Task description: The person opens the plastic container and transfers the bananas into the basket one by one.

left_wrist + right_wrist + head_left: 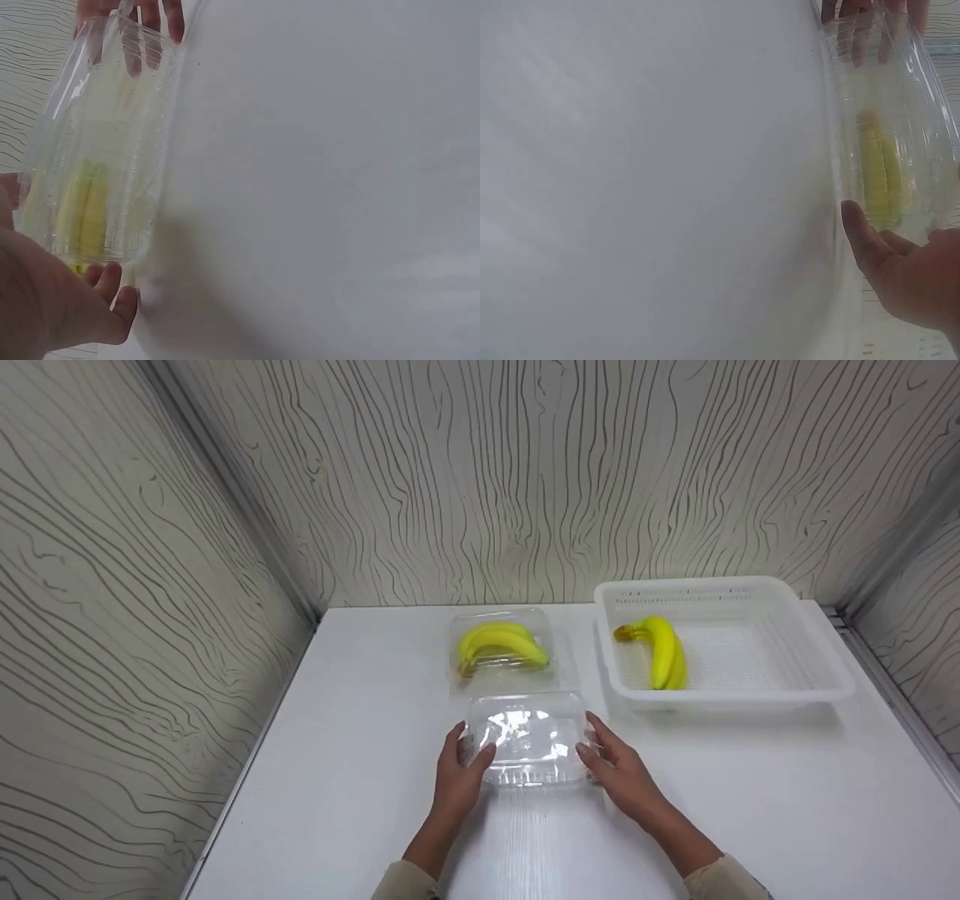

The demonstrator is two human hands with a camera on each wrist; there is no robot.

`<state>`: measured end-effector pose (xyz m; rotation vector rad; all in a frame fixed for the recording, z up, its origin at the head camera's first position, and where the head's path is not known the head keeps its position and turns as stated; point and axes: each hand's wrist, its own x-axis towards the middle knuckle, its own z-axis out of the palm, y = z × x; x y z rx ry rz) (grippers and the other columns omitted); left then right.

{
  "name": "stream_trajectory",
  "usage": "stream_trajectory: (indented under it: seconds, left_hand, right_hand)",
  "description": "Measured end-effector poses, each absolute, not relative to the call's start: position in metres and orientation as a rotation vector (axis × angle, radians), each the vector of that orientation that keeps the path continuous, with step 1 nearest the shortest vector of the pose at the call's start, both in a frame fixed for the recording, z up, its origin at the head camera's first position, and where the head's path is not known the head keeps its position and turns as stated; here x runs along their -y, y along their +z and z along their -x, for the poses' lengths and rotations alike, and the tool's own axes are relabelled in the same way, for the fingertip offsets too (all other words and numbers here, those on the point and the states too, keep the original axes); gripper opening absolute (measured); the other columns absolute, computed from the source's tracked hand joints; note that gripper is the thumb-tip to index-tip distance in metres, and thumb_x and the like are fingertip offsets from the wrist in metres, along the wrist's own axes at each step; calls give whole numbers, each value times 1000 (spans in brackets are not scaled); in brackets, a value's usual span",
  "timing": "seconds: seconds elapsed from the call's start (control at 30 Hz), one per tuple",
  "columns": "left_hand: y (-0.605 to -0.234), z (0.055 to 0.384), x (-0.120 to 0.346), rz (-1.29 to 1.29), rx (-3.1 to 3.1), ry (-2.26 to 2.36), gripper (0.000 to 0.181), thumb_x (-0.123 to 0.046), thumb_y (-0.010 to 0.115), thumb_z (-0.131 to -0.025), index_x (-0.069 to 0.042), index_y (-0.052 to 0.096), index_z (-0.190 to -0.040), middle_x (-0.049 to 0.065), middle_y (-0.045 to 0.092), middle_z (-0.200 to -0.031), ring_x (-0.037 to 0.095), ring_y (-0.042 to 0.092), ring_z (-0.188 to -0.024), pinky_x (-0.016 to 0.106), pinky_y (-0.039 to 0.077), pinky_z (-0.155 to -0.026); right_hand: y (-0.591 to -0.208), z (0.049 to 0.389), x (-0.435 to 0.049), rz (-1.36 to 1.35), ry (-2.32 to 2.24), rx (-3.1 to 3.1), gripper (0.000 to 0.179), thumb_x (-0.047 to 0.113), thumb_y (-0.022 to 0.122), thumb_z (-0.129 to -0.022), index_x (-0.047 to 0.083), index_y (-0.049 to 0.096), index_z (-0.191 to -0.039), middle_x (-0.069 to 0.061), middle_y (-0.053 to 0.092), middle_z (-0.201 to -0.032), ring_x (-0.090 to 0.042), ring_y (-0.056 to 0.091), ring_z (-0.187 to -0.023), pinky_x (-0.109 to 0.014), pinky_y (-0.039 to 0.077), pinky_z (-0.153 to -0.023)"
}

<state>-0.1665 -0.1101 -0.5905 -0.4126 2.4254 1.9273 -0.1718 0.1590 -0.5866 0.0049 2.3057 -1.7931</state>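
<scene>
A clear plastic box (531, 739) is held between both hands near the middle of the table, bright reflections on its top. My left hand (459, 780) grips its left side, thumb on top at the near left. On the opposite side my right hand (626, 780) holds it with the thumb at the edge. Just behind sits another clear plastic box (517, 684), with bananas (501, 639) in it. Both wrist views show yellow bananas through the held box's clear walls.
A white plastic basket (742, 695) stands at the back right, with more bananas (664, 656) at its left end. The white table (360, 735) meets wood-patterned wall panels (480, 495) at the back and on both sides.
</scene>
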Motion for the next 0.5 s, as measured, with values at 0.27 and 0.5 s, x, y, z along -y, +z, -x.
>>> stream_trajectory:
  seconds: [0.27,0.5]
  left_hand:
    - [-585,164,108,477,-2602,1855,69,-23,63,-104,-5,37,-164,25,42,-167,49,36,-158,66,29,-129]
    - [-584,157,106,380,-2898,1738,62,-18,64,-105,5,43,-158,29,46,-162,50,39,-155,64,33,-127]
  right_hand:
    - [-588,168,-138,-12,-1809,-2292,74,40,63,-108,25,28,-171,-25,43,-167,-48,46,-153,-50,64,-95]
    - [-586,168,-128,-3,-1795,-2307,75,42,62,-108,25,26,-171,-26,36,-171,-49,42,-155,-49,64,-94]
